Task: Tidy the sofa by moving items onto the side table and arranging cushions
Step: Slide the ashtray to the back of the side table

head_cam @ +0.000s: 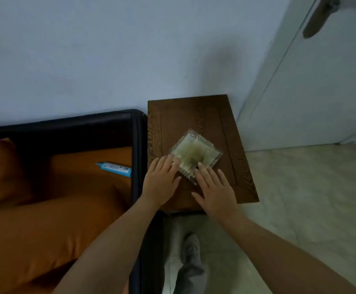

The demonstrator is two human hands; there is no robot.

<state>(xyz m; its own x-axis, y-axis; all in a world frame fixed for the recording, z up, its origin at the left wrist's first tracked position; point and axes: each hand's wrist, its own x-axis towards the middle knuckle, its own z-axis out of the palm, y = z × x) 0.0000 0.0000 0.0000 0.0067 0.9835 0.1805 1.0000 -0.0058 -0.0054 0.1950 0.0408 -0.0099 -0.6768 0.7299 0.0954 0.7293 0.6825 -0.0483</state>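
An orange-cushioned sofa (52, 209) was seen beside the wooden surface (204, 115). A square glass dish (196, 154) was set on that surface, touched at its near edges by the flat-fingered left hand (162, 179) and right hand (215, 189). A blue tube (114, 168) was left on the sofa.

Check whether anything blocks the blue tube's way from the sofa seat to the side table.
Only the sofa's dark armrest stands between the blue tube and the side table, where a glass dish sits; far half bare.
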